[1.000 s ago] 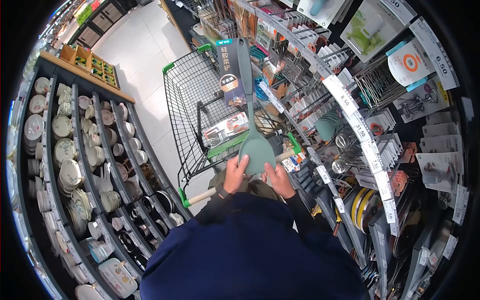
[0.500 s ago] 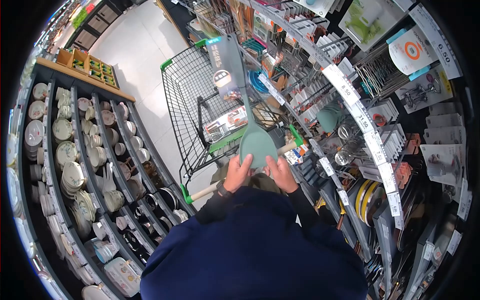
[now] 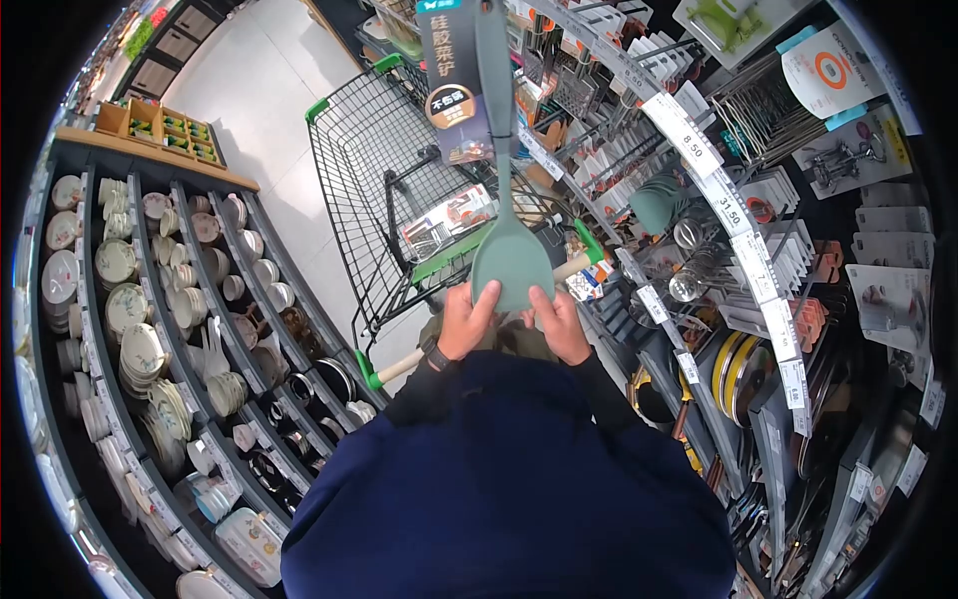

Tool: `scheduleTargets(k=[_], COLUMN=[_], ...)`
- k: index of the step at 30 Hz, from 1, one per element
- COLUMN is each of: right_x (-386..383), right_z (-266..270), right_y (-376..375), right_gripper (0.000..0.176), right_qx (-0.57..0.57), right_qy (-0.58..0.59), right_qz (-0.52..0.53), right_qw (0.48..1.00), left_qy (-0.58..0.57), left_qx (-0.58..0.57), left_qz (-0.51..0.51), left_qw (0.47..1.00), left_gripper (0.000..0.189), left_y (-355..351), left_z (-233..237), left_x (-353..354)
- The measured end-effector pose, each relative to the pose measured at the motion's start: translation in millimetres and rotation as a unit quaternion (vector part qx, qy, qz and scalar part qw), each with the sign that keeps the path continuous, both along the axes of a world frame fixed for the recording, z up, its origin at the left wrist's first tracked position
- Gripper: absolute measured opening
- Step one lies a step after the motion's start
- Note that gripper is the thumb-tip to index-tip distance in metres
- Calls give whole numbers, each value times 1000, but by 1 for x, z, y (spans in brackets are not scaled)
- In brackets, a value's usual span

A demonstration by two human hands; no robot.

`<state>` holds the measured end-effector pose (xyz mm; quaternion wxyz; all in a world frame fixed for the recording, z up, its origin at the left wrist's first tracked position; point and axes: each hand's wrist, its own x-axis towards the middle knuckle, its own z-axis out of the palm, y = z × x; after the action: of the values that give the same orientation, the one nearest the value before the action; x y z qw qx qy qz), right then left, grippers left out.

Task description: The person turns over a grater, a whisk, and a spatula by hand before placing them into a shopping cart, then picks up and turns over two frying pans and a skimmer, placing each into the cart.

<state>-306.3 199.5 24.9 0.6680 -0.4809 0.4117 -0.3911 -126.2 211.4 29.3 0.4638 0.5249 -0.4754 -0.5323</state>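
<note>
A green silicone spatula is held in front of my chest, its broad head toward me and its handle pointing away. My left hand pinches the left edge of the head, thumb on top. On the opposite edge, my right hand grips it the same way. A dark cardboard tag with Chinese print hangs beside the grey upper handle. Beyond the spatula stands a wire shopping cart with green corners, its handlebar passing just behind my hands.
Shelves of bowls and plates line the left side. On the right, racks carry hanging kitchen tools, price labels and pans. A boxed item shows within the cart. Pale floor tiles run ahead on the left.
The spatula and its tag have risen and tilted nearer to the camera, so the print shows larger. Both hands keep hold of the head and have moved slightly up.
</note>
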Motion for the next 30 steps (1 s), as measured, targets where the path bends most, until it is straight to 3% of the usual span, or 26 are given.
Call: scheduleTargets(k=[4,9,11,19,25,30], right_x=[5,4,-2,-12,-7,-12], right_z=[5,0,0,14,-1,2], right_y=[-3,-1,-2,-8,-7,-11], right_gripper=[35,33,33,35,36,37], right_qx=[38,28,16,-52,-8,-7], right_qy=[-47,-25,-5,78,15,60], right_qz=[2,0,11,61,28,44], right_qw=[998,999,1000,994,999,997], left_qy=[56,67,127,86,81,114], left_qx=[14,21,16,-5,20,16], left_qz=[-8,-2,-25,0,-1,-31], left_qw=[998,998,991,996,997,993], left_gripper=[35,35,35,37,38,37], left_y=[-5,-1,3,8,3,6], left_z=[-4,-10,-26,-22,-14,-31], left_x=[0,0,2,-3,-4,-6])
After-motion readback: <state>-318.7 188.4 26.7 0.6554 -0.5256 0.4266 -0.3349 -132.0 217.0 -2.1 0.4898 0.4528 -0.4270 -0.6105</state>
